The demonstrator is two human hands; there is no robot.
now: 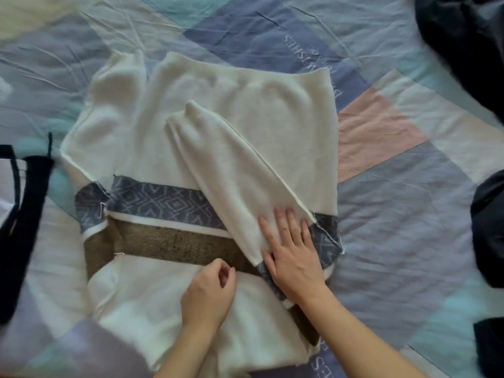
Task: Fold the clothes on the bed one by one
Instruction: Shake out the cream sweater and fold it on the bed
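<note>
A cream sweater (245, 110) with a blue patterned band and a brown band lies spread flat on the bed, seams showing. Its right sleeve (226, 170) is folded diagonally across the body, cuff toward the upper left. My right hand (291, 249) lies flat, fingers apart, on the sleeve near the shoulder seam. My left hand (210, 290) rests on the sweater's lower middle, its fingers curled and pinching at the fabric by the brown band. The left sleeve (114, 105) lies stretched out toward the upper left.
The bed is covered by a patchwork sheet (395, 214) in blue, grey, pink and teal. A dark and white garment (21, 214) lies at the left edge. Dark clothes are piled at the top right (463, 36) and right edge (491, 227).
</note>
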